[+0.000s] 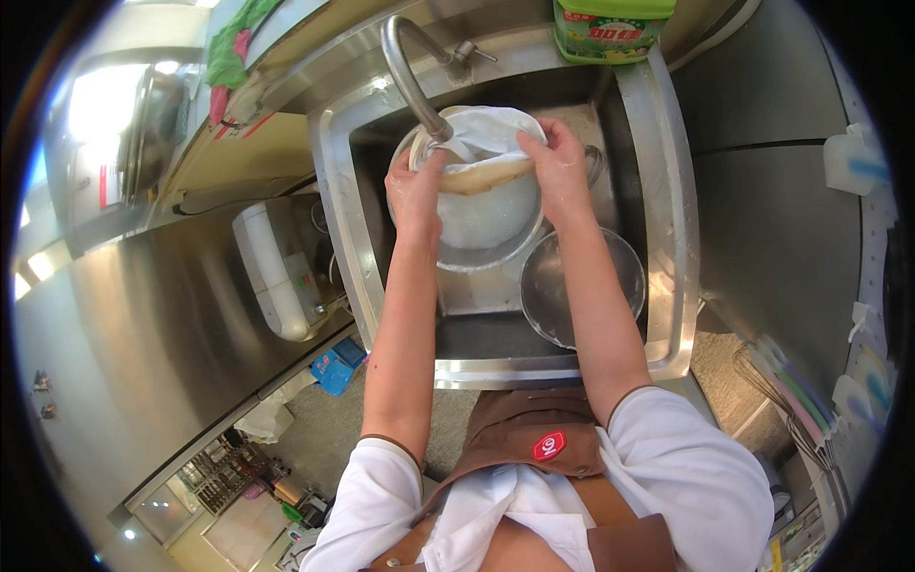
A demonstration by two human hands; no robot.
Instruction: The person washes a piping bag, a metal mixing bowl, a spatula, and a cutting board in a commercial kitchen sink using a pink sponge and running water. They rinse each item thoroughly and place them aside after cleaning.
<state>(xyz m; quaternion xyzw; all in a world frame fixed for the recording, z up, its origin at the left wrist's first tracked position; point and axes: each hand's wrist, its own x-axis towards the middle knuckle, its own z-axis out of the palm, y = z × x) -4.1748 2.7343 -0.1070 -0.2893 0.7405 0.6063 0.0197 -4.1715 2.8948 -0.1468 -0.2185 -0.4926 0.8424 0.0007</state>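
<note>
My left hand (418, 187) and my right hand (560, 168) grip opposite sides of a white cloth bag (493, 132) with a stained, yellowish rim. They spread its mouth beneath the curved metal faucet (409, 71), and what looks like water runs into it. Below the bag, a large metal bowl (490, 261) of cloudy liquid stands in the stainless steel sink (679, 214). A second, dark metal bowl (550, 300) sits at the sink's near right, partly behind my right forearm. A wire whisk (593, 164) shows just beyond my right hand.
A green plastic jug (607, 32) stands at the sink's back right corner. On the left is a white and metal appliance (275, 275) by a steel counter (143, 307). Green and pink cloths or gloves (232, 53) hang at upper left. Several whisks (822, 450) hang at lower right.
</note>
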